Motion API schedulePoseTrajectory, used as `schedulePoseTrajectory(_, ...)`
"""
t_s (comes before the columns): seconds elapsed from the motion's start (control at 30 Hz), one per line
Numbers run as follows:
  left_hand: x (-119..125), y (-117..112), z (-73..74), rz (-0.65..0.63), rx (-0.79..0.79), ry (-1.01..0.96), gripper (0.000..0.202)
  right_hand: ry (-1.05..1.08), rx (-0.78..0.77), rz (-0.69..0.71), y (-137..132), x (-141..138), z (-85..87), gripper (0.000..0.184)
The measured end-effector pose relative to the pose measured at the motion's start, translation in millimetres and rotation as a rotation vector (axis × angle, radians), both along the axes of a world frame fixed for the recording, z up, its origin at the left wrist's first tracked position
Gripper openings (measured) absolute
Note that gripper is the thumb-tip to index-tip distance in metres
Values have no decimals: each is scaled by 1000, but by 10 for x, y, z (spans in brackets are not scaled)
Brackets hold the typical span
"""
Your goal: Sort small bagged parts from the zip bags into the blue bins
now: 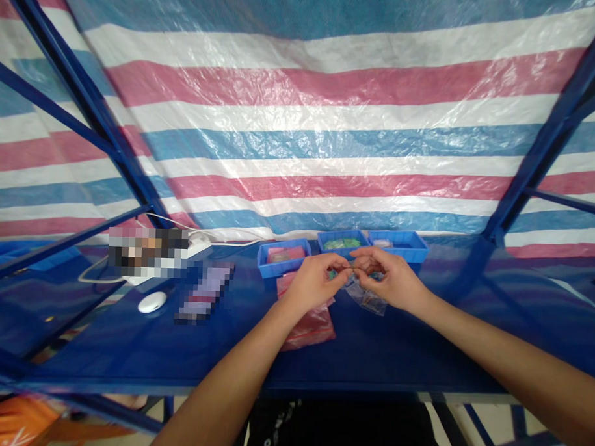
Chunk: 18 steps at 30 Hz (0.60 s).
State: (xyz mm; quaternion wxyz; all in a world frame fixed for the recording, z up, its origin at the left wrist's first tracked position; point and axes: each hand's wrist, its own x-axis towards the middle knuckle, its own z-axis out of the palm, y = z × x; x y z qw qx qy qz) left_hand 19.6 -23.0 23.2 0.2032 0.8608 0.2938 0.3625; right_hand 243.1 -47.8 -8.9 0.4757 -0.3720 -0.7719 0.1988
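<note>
My left hand (321,279) and my right hand (392,276) meet over the blue table, thumbs and fingertips pinched together. Between the fingertips is something tiny and brownish, too small to name. Below my right hand lies a small clear plastic bag (368,299) with little items in it. Pink plastic bags (309,329) lie under and in front of my left hand. Just beyond the hands stand three blue bins: one with pink packets (285,254), one with green packets (343,243), and one (408,245) holding a small pale packet.
On the blue table (395,356), left of my hands, are a blurred-out phone (206,292), a white round case (152,302) and a white power strip (152,278) with cables. Blue metal posts (549,141) flank a striped plastic sheet (320,139). An orange garment (15,418) shows at lower left.
</note>
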Motion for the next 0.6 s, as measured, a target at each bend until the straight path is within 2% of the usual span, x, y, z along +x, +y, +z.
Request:
schedulePoseTrajectory(0.27,-1,9,-16,25,-8,-26,12,166,-116,72,42,-47,-52,38)
schedulePoseTrajectory(0.47,0,10,-6,24,19,-29,11,191,-144,72,50,-58,-50,37)
schedulePoseTrajectory(0.6,1,-1,2,22,44,-64,13,197,-223,121,46,-52,-66,39)
